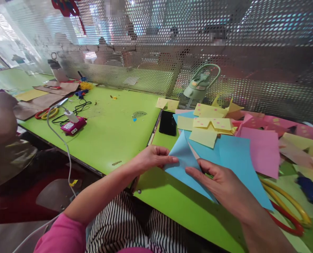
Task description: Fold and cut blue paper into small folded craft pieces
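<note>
A sheet of light blue paper (184, 154), bent over into a pointed fold, is held between my two hands above the green table. My left hand (160, 157) pinches its left edge, thumb on top. At its right side, my right hand (214, 175) grips the paper with the thumb pressed on the upper face and the fingers behind. Beyond it lies another blue sheet (235, 151), partly covered by folded yellow paper pieces (213, 124) with pink dots. Pink paper (260, 149) overlaps its right side. A black phone (167, 123) rests near my left hand.
A green water bottle (195, 88) stands by the perforated metal screen (146, 59). Scissors with red and yellow handles (290, 207) lie at the right. Leftward are a pink power adapter (73, 125), a white cable (64, 142) and another person's arm (2, 116).
</note>
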### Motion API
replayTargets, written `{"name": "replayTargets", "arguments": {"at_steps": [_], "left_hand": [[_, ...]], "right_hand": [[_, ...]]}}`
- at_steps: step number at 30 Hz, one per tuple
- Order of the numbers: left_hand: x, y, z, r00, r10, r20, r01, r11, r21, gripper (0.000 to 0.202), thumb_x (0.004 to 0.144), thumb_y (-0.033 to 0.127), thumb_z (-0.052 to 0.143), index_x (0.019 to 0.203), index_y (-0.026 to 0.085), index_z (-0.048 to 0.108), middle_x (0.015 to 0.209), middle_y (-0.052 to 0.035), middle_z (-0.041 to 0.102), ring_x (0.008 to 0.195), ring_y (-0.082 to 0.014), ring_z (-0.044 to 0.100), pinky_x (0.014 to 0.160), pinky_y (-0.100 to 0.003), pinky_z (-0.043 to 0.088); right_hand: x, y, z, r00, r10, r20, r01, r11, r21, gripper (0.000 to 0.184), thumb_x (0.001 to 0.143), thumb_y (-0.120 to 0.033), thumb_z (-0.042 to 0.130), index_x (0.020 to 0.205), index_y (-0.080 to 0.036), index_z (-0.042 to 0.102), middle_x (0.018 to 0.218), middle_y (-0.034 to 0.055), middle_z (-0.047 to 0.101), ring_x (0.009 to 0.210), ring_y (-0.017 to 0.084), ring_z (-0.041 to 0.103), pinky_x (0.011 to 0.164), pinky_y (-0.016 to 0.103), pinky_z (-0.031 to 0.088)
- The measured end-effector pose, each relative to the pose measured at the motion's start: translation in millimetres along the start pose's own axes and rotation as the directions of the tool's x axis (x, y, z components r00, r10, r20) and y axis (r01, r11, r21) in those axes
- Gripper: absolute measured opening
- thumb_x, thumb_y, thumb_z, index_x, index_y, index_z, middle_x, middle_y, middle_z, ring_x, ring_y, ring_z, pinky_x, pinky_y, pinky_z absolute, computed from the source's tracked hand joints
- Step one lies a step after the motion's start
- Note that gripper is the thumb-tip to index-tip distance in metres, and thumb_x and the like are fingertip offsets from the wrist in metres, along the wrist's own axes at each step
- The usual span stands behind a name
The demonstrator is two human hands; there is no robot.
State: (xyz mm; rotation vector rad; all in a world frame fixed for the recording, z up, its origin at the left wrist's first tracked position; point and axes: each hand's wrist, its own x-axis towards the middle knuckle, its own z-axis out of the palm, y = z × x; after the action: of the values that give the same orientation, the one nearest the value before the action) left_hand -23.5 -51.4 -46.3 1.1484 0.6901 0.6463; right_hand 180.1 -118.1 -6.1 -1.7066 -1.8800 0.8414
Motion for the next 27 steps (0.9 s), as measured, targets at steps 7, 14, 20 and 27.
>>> {"name": "replayTargets", "arguments": {"at_steps": [7, 14, 20, 27], "left_hand": [[0, -1, 0.3, 0.996, 0.088, -0.033, -0.090, 0.995, -0.041, 0.032, 0.072, 0.046, 0.078, 0.076, 0.015, 0.069, 0.070, 0.0007, 0.064, 0.058, -0.0074, 0.053, 0.057, -0.021, 0.040], [0, 3, 1.1, 0.984, 0.151, -0.095, -0.155, 0.987, -0.045, 0.033, 0.071, 0.046, 0.078, 0.079, 0.015, 0.072, 0.073, -0.0001, 0.065, 0.063, -0.0088, 0.054, 0.063, -0.023, 0.041], [0, 6, -1.1, 0.973, 0.152, -0.171, -0.166, 0.984, -0.068, 0.034, 0.071, 0.048, 0.077, 0.080, 0.016, 0.072, 0.080, -0.0041, 0.071, 0.072, -0.0120, 0.062, 0.072, -0.026, 0.048], [0, 10, -3.9, 0.944, 0.224, -0.244, -0.260, 0.958, -0.125, 0.028, 0.079, 0.044, 0.071, 0.087, 0.017, 0.072, 0.084, -0.0057, 0.075, 0.075, -0.0133, 0.068, 0.076, -0.027, 0.051]], "right_hand": [[0, -2, 2, 0.999, 0.007, 0.050, -0.006, 1.000, -0.011, 0.046, 0.083, -0.065, 0.052, 0.069, -0.021, 0.059, 0.063, -0.0012, 0.056, 0.057, 0.014, 0.048, 0.049, 0.024, 0.036], [-2, -6, 4, 0.995, 0.002, 0.101, -0.001, 1.000, -0.010, 0.047, 0.084, -0.064, 0.050, 0.064, -0.021, 0.053, 0.062, -0.0012, 0.052, 0.058, 0.013, 0.045, 0.051, 0.024, 0.036], [0, -7, 5, 0.979, 0.042, 0.200, -0.037, 0.999, -0.025, 0.048, 0.085, -0.065, 0.047, 0.064, -0.022, 0.046, 0.063, -0.0028, 0.043, 0.057, 0.012, 0.041, 0.050, 0.024, 0.032], [-1, -10, 5, 0.978, 0.014, 0.207, -0.003, 0.999, -0.051, 0.046, 0.084, -0.061, 0.053, 0.063, -0.022, 0.042, 0.063, -0.0037, 0.043, 0.056, 0.011, 0.038, 0.049, 0.025, 0.029]]}}
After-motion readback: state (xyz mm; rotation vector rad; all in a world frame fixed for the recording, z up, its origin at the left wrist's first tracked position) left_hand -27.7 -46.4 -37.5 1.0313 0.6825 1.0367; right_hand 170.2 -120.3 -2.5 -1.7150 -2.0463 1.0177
